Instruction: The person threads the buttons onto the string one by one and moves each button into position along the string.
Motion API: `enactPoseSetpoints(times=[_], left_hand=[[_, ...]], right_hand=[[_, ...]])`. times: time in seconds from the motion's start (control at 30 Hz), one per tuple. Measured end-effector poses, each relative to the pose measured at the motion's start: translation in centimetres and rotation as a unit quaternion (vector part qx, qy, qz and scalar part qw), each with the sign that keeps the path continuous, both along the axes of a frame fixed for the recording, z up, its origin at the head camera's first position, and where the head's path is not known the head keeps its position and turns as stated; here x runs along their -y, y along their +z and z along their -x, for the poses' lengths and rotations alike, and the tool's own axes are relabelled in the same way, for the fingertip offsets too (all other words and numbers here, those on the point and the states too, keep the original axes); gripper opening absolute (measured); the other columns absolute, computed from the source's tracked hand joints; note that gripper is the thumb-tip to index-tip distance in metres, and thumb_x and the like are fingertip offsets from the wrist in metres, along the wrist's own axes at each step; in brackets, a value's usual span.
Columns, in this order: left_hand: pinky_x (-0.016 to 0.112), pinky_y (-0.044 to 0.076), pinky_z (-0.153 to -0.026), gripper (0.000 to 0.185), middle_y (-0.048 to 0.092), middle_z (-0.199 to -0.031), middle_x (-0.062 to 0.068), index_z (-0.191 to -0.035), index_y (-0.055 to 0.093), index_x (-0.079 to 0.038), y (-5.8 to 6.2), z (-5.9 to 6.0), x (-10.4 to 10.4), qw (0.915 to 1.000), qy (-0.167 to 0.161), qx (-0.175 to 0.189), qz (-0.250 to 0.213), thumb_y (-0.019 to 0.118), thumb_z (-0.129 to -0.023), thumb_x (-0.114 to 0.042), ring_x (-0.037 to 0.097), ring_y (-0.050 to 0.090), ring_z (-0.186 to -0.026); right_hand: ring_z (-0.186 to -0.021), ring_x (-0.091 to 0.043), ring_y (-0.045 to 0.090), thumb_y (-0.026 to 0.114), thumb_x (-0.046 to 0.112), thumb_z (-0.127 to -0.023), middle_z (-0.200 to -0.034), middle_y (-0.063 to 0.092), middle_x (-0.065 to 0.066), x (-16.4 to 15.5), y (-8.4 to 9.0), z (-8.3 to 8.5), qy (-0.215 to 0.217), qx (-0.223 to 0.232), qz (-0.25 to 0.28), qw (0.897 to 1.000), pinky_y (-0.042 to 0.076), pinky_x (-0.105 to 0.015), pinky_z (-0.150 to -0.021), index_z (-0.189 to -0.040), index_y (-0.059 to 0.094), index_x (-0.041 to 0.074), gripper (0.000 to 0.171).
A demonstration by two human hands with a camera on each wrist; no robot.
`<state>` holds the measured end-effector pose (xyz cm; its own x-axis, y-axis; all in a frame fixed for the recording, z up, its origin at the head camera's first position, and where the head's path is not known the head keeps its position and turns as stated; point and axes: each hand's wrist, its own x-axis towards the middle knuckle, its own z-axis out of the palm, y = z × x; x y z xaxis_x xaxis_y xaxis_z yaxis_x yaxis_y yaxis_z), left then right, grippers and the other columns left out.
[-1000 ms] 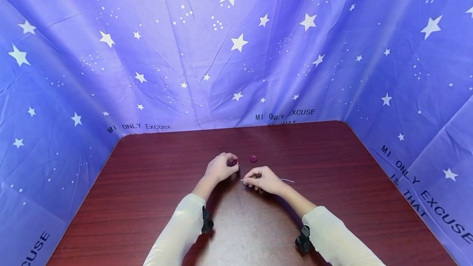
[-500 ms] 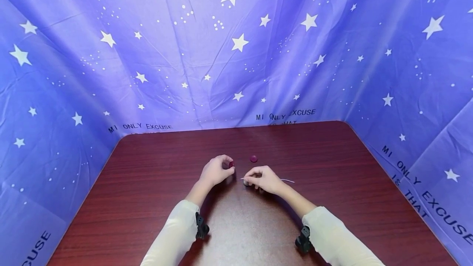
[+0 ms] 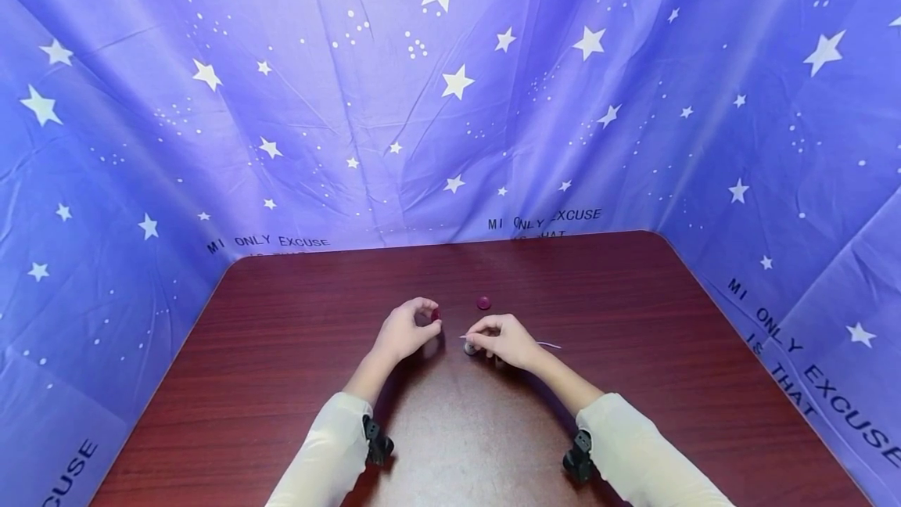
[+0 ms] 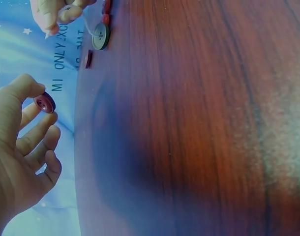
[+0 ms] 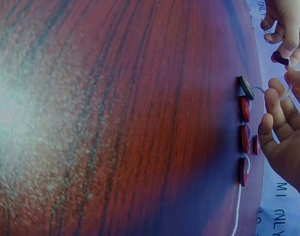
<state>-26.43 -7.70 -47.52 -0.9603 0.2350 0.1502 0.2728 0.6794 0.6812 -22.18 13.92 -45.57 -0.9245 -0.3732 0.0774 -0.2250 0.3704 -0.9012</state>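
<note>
A dark red button [image 4: 45,103] is pinched between the thumb and forefinger of my left hand [image 3: 403,332], face toward the left wrist camera. To its right, my right hand [image 3: 508,343] pinches a white cord near its end; a short tip [image 3: 462,337] sticks out past the fingertips. From those fingers the cord [image 5: 258,89] runs to a dark grey-green button [image 5: 245,88] strung on it. Several red buttons [image 5: 246,139] follow in a row along the same cord on the table. One more red button [image 3: 483,303] lies loose just beyond the right hand.
The brown wood-grain table [image 3: 296,366] reaches back to a blue-purple curtain [image 3: 394,100] with white stars, which encloses it behind and at both sides. The cord's tail [image 3: 549,346] lies right of the right hand.
My left hand has drawn left and slightly toward the near side with the dark red button, widening the gap to the right hand. The right hand stays nearly still, holding the cord.
</note>
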Motion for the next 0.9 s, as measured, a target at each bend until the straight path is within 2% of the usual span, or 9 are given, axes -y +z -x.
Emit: enactPoseSetpoints(times=[0.1,0.23,0.33,0.57,0.63,0.73,0.9], left_hand=[[0.03,0.048,-0.073,0.025,0.069,-0.091,-0.001,-0.103,0.065,-0.013,-0.2,-0.2,0.2,0.9994,-0.007,-0.002,-0.034,0.067,-0.08,-0.022,0.013,0.061,-0.081],[0.027,0.048,-0.072,0.022,0.069,-0.09,0.002,-0.101,0.065,-0.01,-0.6,-0.3,0.4,0.9969,-0.018,-0.002,-0.077,0.068,-0.079,-0.016,0.012,0.06,-0.079],[0.024,0.048,-0.072,0.023,0.068,-0.089,0.003,-0.101,0.065,-0.008,-1.0,-0.2,0.6,0.9949,-0.024,0.002,-0.098,0.068,-0.079,-0.013,0.011,0.06,-0.078],[0.02,0.049,-0.07,0.022,0.068,-0.087,0.005,-0.1,0.065,-0.006,-1.7,-0.2,0.9,0.9881,-0.047,0.009,-0.146,0.068,-0.079,-0.007,0.008,0.059,-0.075],[0.02,0.049,-0.07,0.022,0.068,-0.088,0.006,-0.101,0.065,-0.006,-1.8,-0.4,0.9,0.9852,-0.056,0.016,-0.161,0.069,-0.079,-0.006,0.008,0.059,-0.076],[0.021,0.049,-0.07,0.023,0.068,-0.089,0.009,-0.102,0.065,-0.004,-1.9,-0.6,0.8,0.9818,-0.067,0.027,-0.176,0.069,-0.079,-0.006,0.01,0.06,-0.077],[0.026,0.05,-0.073,0.025,0.068,-0.096,0.015,-0.105,0.064,0.0,-1.9,-1.0,0.8,0.9814,-0.073,0.034,-0.174,0.067,-0.081,-0.003,0.02,0.062,-0.082]], right_hand=[[-0.056,-0.025,0.056,0.063,0.008,-0.087,-0.077,0.064,-0.029,-0.1,-0.7,0.5,-0.008,-0.001,0.005,1.0,0.048,-0.044,-0.045,-0.093,0.068,-0.007,0.017],[-0.055,-0.02,0.056,0.066,0.015,-0.086,-0.072,0.064,-0.024,-0.3,-2.5,1.6,-0.024,0.001,0.007,1.0,0.047,-0.037,-0.042,-0.091,0.07,0.0,0.016],[-0.054,-0.015,0.054,0.066,0.019,-0.086,-0.07,0.064,-0.019,-0.4,-3.3,1.9,-0.033,0.002,0.004,0.999,0.047,-0.033,-0.041,-0.09,0.07,0.005,0.015],[-0.059,-0.039,0.057,0.063,0.008,-0.087,-0.077,0.063,-0.031,0.0,0.1,0.3,-0.025,-0.007,0.009,1.0,0.048,-0.048,-0.046,-0.094,0.067,-0.008,0.018],[-0.061,-0.042,0.057,0.063,0.008,-0.088,-0.078,0.064,-0.031,0.0,0.4,0.1,-0.027,-0.005,0.007,1.0,0.048,-0.049,-0.047,-0.095,0.067,-0.009,0.019],[-0.062,-0.043,0.058,0.062,0.007,-0.088,-0.079,0.064,-0.031,0.1,0.5,0.0,-0.029,-0.002,0.008,1.0,0.049,-0.046,-0.047,-0.096,0.066,-0.01,0.019],[-0.063,-0.046,0.057,0.062,0.006,-0.088,-0.077,0.064,-0.032,0.3,0.4,-0.1,-0.033,-0.009,0.013,0.999,0.044,-0.025,-0.043,-0.093,0.067,-0.008,0.016]])
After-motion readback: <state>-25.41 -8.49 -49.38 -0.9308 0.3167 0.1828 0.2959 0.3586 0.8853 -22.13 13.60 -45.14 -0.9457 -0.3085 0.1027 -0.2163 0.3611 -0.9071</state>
